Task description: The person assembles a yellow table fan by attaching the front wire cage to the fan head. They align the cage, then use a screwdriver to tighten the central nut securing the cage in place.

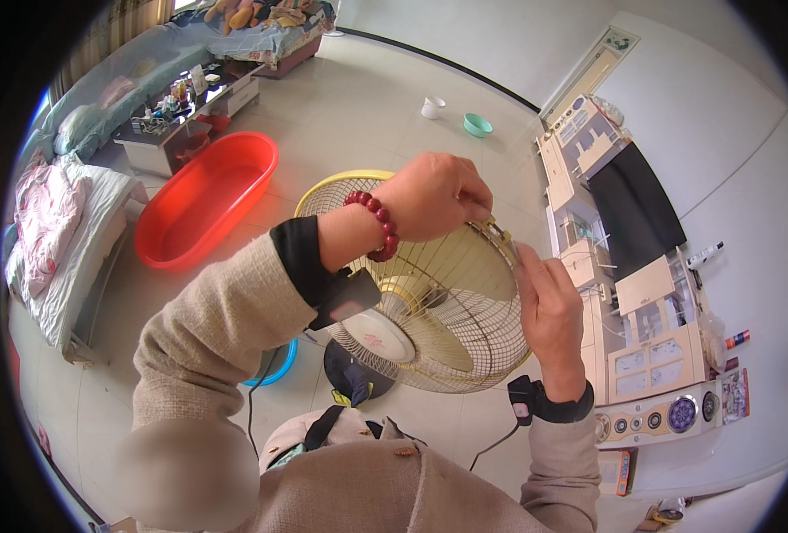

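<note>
A cream-yellow electric fan point(447, 342) with a wire guard stands in front of me, its guard tilted and the pale blades showing through. The front guard has a round pale centre cap point(374, 336). My left hand point(434, 194), with a dark red bead bracelet point(378, 222) at its wrist, reaches over the guard. Its fingers pinch at a small clip point(501, 235) on the upper right rim. Just below that clip, my right hand point(552, 306) is closed on the guard's edge. The thumb and fingertips hide part of the rim.
A large red tub point(207, 200) lies on the tiled floor to the left, near a low table point(159, 142) with bottles. Farther off are a white bucket point(432, 107) and a green basin point(477, 125). Cabinets point(652, 364) line the right wall. A blue basin point(276, 362) shows below my left arm.
</note>
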The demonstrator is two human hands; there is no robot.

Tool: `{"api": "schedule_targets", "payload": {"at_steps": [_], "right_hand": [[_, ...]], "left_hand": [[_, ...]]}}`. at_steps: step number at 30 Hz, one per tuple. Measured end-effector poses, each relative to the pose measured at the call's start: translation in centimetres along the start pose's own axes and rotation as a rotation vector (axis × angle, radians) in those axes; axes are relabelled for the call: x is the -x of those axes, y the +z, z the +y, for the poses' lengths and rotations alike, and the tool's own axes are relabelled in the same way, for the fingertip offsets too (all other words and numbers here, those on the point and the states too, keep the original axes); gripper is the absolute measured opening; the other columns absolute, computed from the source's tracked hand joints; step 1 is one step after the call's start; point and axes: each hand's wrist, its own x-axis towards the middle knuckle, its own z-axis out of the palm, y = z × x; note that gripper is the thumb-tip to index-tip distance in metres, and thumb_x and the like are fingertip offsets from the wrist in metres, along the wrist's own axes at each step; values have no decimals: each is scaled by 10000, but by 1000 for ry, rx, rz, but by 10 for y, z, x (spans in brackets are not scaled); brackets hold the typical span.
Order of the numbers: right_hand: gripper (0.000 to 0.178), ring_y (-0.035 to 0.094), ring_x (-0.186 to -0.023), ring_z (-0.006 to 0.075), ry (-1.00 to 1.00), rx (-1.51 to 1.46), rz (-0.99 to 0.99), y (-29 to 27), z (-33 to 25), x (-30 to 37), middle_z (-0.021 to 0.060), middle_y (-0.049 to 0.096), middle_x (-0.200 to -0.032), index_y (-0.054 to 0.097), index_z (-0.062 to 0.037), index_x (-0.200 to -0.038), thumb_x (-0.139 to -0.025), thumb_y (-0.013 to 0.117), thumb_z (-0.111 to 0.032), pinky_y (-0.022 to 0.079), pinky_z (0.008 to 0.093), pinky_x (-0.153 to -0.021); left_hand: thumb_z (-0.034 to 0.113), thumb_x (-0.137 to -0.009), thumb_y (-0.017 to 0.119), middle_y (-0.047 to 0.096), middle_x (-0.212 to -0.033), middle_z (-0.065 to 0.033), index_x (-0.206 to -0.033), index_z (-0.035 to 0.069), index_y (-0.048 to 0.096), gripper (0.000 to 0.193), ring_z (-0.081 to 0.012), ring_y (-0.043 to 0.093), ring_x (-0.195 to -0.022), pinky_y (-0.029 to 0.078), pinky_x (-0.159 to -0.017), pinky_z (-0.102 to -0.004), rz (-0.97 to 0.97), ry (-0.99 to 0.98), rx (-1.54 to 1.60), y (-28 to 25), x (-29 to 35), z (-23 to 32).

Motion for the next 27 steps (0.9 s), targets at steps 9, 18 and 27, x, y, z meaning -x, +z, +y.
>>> {"api": "schedule_targets", "payload": {"at_steps": [9,18,27], "right_hand": [[323,586,-649,250,1,5,7,0,0,0,74,533,-742,661,-97,-1182,-860,673,-72,484,378,-546],[314,589,-665,249,11,10,-1,-1,0,0,74,529,-738,661,-99,-1182,-868,668,-85,489,378,-552],[317,593,-675,247,21,9,-4,-1,0,1,74,538,-745,664,-99,-1187,-870,671,-90,497,371,-561]], "left_hand": [[88,-802,683,668,-852,-126,-904,32,729,125,-279,650,-785,520,-724,-347,92,74,-18,8,3,-3],[81,-802,687,687,-880,-118,-901,29,733,121,-262,660,-807,528,-753,-337,44,24,6,3,3,1],[77,-817,682,696,-919,-107,-929,39,738,130,-250,666,-838,526,-783,-327,-7,-8,38,-2,3,0]]}}
